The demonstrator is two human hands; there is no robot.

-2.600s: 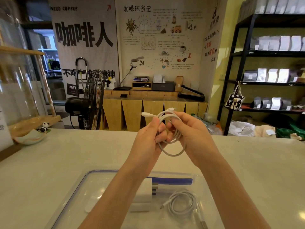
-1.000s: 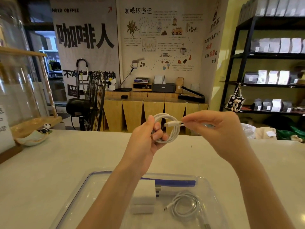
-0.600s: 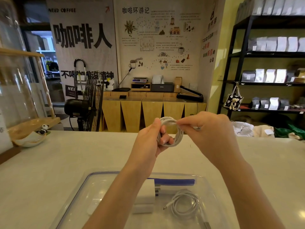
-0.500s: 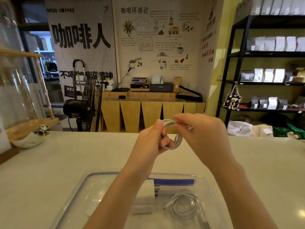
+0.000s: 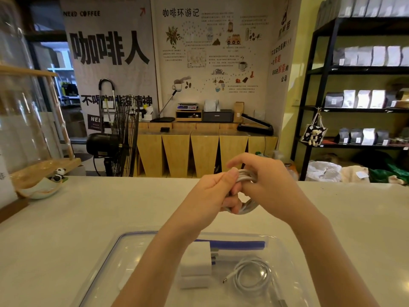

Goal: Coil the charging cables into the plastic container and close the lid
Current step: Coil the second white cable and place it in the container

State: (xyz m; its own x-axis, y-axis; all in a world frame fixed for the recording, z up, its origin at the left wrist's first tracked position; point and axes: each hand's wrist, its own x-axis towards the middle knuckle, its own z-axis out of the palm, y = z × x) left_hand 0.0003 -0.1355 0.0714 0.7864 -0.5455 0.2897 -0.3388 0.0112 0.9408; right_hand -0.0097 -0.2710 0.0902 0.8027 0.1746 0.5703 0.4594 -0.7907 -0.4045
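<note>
Nearest the camera, a clear plastic container (image 5: pixel 124 251) with a blue-trimmed rim sits on the pale counter (image 5: pixel 66 218), partly cut off by the bottom edge. Inside it, near the middle, two white charger blocks (image 5: pixel 195 262) lie one in front of the other, with a dark blue strip (image 5: pixel 239 244) along the far wall behind them. To their right a coiled white cable (image 5: pixel 252 276) lies flat on the container floor, one plug end pointing left.

Both forearms reach forward over the container and meet above the bare counter just beyond it. The left hand (image 5: pixel 210 196) has its fingers curled around a second white cable coil (image 5: pixel 244 189), the thumb pressing on top of the bundled strands. The right hand (image 5: pixel 265 182) closes over the same coil from the right, fingers wrapped across its upper part, so most of the coil is hidden; only the top strands and a lower loop show between the two hands. The coil is held in the air, clear of the counter.

At the far left edge of the counter a small dish with a panda figure (image 5: pixel 58 175) sits beside a glass display case (image 5: pixel 22 111). Beyond the counter stand a black floor fan (image 5: pixel 115 138), a wooden cabinet (image 5: pixel 199 151) under wall posters, and black shelving (image 5: pixel 354 107) with bags on the right.
</note>
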